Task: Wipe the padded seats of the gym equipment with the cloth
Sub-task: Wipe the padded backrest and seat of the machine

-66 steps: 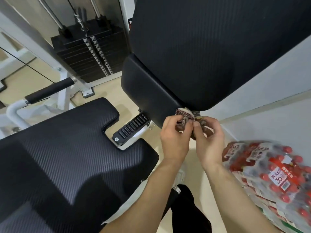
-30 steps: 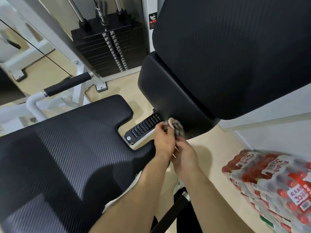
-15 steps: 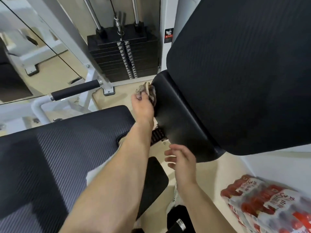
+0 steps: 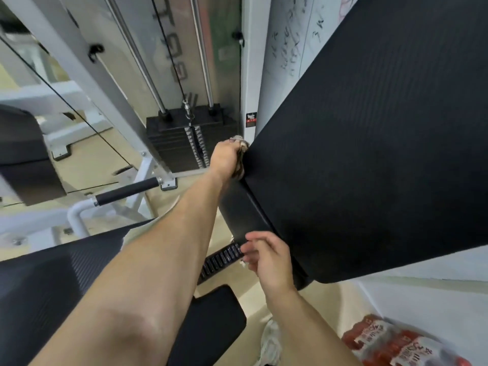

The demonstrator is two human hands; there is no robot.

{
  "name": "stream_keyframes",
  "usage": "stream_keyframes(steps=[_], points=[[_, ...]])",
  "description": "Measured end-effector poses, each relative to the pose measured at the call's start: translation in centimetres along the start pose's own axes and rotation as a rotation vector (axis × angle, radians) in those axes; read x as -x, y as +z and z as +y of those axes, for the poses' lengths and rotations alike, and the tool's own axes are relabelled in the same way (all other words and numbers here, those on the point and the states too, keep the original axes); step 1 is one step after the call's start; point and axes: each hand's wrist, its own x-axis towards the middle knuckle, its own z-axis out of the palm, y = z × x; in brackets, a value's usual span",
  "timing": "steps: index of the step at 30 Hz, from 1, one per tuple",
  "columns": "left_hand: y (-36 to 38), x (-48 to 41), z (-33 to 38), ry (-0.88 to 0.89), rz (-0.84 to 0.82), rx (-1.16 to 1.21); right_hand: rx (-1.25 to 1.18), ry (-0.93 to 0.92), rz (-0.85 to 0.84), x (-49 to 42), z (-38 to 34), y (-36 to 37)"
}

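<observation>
A large black padded backrest [image 4: 369, 143] fills the right half of the view, tilted, with a narrow side face [image 4: 241, 212] running down its left edge. My left hand [image 4: 224, 157] is stretched out and shut on a bunched, patterned cloth [image 4: 240, 154], pressing it against the upper part of that left edge. My right hand [image 4: 266, 257] hovers lower, near the bottom of the side face, fingers loosely apart and holding nothing. The black padded seat [image 4: 39, 291] lies at the lower left, partly under my left forearm.
A black weight stack [image 4: 182, 143] with guide rods and cable stands behind. A white frame with a black grip handle [image 4: 126, 192] sits left of centre. A ribbed adjuster bar [image 4: 219, 260] lies between seat and backrest. A shrink-wrapped pack of red-capped bottles [image 4: 396, 344] sits on the floor, lower right.
Both hands first held the cloth at the backrest's lower corner. My left hand then carried it up along the left edge, higher now than half a second ago; my right hand let go and stayed low.
</observation>
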Motion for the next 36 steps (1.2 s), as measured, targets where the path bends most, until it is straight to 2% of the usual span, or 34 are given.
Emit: stream_keyframes(steps=[2,5,8,10,12,15,20,26,32,34,36], points=[[0.6,0.0,1.8,0.024,-0.001,0.002,0.020,-0.047,-0.003,0.7,-2.7,-0.8],[1.9,-0.3,4.8,0.051,-0.070,-0.230,0.016,-0.134,0.010,1.5,-6.7,-2.0],[2.2,0.1,6.9,-0.055,-0.081,-0.396,0.023,-0.186,0.011,2.7,-10.1,-3.2],[2.5,0.5,8.7,-0.074,-0.033,-0.393,0.031,-0.218,0.000,3.4,-12.1,-3.9],[3.2,0.6,10.9,-0.002,-0.019,-0.358,0.043,-0.254,-0.005,3.9,-14.0,-4.6],[4.6,1.4,14.3,0.045,-0.098,-0.272,0.066,-0.286,0.015,4.4,-16.3,-5.4],[7.6,3.9,21.0,0.134,-0.122,-0.240,0.057,-0.369,0.037,6.0,-21.0,-7.2],[12.9,6.7,30.1,0.355,-0.113,-0.387,0.031,-0.525,0.070,8.2,-27.5,-11.0],[15.6,9.9,33.4,0.572,-0.072,-0.658,0.058,-0.627,0.177,9.1,-29.8,-15.1],[17.6,11.8,34.0,0.710,-0.144,-0.802,0.039,-0.682,0.271,9.7,-30.2,-16.3],[21.0,14.6,33.0,0.842,-0.294,-1.037,0.043,-0.762,0.459,10.2,-30.3,-17.7]])
